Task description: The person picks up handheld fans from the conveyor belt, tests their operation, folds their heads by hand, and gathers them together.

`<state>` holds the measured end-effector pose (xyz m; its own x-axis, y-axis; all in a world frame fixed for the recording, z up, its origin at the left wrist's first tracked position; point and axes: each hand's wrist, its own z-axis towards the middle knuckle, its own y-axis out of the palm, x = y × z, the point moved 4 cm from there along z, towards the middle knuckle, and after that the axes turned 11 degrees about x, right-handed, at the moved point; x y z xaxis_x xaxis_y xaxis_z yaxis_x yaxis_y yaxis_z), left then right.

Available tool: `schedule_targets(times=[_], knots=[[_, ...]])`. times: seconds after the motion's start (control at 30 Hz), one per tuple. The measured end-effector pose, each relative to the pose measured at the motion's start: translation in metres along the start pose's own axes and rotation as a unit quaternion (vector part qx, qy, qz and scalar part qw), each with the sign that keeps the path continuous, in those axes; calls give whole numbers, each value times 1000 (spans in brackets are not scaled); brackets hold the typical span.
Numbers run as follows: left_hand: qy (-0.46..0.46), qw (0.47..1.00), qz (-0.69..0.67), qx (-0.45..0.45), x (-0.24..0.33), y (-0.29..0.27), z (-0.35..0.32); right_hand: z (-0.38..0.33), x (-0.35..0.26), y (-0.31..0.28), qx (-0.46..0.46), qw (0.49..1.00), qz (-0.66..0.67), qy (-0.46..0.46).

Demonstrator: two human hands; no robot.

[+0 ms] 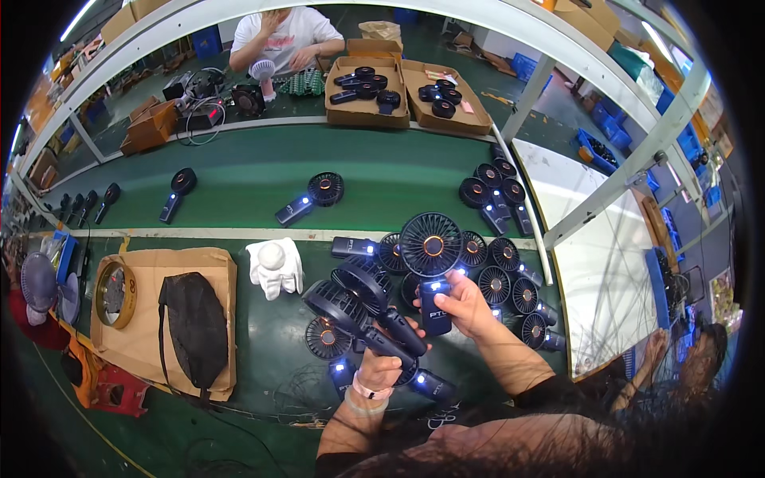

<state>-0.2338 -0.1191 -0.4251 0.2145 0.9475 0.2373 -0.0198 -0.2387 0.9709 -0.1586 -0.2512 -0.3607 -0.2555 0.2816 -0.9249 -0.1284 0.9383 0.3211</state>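
Observation:
My right hand (468, 307) is closed round the handle of a dark blue handheld fan (418, 253), held upright with its round grille facing me and a small white light lit on its handle. Lower and to the left, my left hand (378, 371) grips the handles of two more handheld fans (333, 305) together, their heads tilted to the upper left. Around and beneath both hands, several similar fans (494, 284) lie on the green bench, many with lit handles. One of them, a fan (327, 338), lies just left of my left hand.
A white cloth bundle (275, 269) sits left of the fans, beside a cardboard tray (219, 319) with a black pouch (194, 327) and a tape roll (115, 295). Fans (325, 190) lie along the green conveyor belt (239, 195). Across it, a person (287, 40) sits near fan-filled boxes (368, 118).

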Motion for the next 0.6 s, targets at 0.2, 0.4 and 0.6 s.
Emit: schedule_targets(times=[0.2,0.4,0.6], knots=[[31,995,89,29,1,-3,2,6,9,-3,-4,1000,-4,-17],[44,989,136,31,-1,0,2,5,9,-3,22,998,-22,-47],[61,984,157,54,-4,0,2,5,10,-6,1,999,-7,-39]])
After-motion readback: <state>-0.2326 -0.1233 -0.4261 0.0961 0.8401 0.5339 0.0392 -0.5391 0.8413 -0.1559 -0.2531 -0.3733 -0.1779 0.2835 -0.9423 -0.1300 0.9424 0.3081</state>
